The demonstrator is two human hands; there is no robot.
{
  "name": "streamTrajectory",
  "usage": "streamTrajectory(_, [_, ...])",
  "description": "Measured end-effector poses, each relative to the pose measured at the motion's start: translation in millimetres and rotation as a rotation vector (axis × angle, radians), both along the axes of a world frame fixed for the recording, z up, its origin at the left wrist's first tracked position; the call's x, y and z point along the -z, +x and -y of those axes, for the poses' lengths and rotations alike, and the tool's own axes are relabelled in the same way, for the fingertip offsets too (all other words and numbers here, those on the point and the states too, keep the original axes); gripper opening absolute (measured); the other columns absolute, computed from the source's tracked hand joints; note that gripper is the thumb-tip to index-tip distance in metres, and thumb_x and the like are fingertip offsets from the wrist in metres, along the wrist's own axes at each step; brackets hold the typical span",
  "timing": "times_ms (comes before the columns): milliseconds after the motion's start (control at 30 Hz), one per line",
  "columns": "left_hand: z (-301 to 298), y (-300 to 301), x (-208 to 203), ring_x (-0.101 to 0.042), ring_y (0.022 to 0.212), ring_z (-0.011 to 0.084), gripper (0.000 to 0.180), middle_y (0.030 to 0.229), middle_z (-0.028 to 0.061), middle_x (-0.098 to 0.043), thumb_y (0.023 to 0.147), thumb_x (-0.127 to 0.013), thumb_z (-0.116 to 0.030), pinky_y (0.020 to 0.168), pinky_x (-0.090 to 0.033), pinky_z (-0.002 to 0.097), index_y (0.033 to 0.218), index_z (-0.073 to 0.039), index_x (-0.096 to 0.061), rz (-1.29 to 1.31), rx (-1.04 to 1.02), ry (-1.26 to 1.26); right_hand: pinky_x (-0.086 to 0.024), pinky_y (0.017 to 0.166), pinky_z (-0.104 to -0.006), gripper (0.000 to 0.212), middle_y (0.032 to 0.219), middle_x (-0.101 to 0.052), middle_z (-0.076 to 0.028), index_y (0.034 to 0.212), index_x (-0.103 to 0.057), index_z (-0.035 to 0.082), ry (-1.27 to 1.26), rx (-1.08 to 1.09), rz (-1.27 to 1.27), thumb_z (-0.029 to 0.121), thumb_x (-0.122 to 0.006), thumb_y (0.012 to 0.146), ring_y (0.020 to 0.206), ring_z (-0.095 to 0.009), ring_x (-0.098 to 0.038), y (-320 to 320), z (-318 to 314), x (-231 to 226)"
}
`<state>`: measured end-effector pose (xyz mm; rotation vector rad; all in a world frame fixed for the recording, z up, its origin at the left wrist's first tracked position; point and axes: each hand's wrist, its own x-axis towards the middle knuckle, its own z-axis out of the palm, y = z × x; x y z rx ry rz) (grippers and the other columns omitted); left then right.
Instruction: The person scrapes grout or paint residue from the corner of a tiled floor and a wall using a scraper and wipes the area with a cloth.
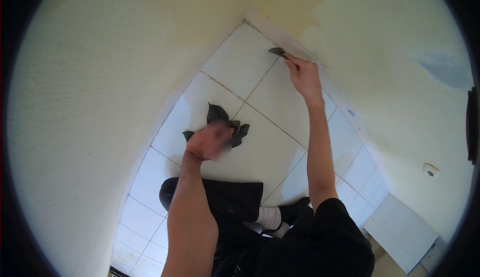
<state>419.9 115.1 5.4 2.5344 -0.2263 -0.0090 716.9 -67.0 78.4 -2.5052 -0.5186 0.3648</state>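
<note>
Gripping the dark scraper (276, 51) | my right hand (305, 78) closed round it, far end near the skirting (281, 35), floor contact unclear | my left hand (209, 142) at the dark cloth (216, 112) on the tiles (240, 52), blurred, can't tell how closed | risk: steep push could chip tiles; cloth sliding could unbalance me

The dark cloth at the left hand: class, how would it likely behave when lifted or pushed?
The dark cloth is probably floppy: its corners fold and splay around the left hand. Its edges look thin, so it is likely light. Already bunched, it would probably crumple rather than roll.
</note>
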Motion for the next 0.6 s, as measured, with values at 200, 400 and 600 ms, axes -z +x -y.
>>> streamTrajectory(200, [7,9,0,-0.060,0.093,0.0242,0.067,0.109,0.0057,-0.052,0.061,-0.069,-0.021,0.075,-0.056,0.0363,0.127,-0.022,-0.059,-0.029,0.013,-0.039,-0.052,0.069,-0.0356,0.024,0.089,-0.067,-0.025,0.109,-0.071,0.002,0.105,0.076,0.032,0.013,-0.066,0.088,0.071,-0.034,-0.068,12,10,22])
streamTrajectory(400, [0,2,0,-0.060,0.091,0.0244,0.066,0.110,0.0058,-0.052,0.061,-0.070,-0.020,0.072,-0.056,0.0367,0.126,-0.021,-0.060,-0.011,0.010,-0.018,-0.052,0.070,-0.0375,0.023,0.091,-0.067,-0.025,0.109,-0.071,0.003,0.103,0.070,-0.037,0.013,-0.064,0.089,0.075,-0.037,-0.067,3,8,8])
streamTrajectory(600, [1,2,-2,-0.060,0.095,0.0238,0.067,0.109,0.0056,-0.052,0.061,-0.069,-0.021,0.073,-0.056,0.0361,0.127,-0.022,-0.060,-0.010,0.001,-0.026,-0.052,0.068,-0.0363,0.024,0.089,-0.066,-0.025,0.110,-0.071,0.004,0.168,0.000,0.123,0.013,-0.064,0.089,0.071,-0.036,-0.067,0,4,27])
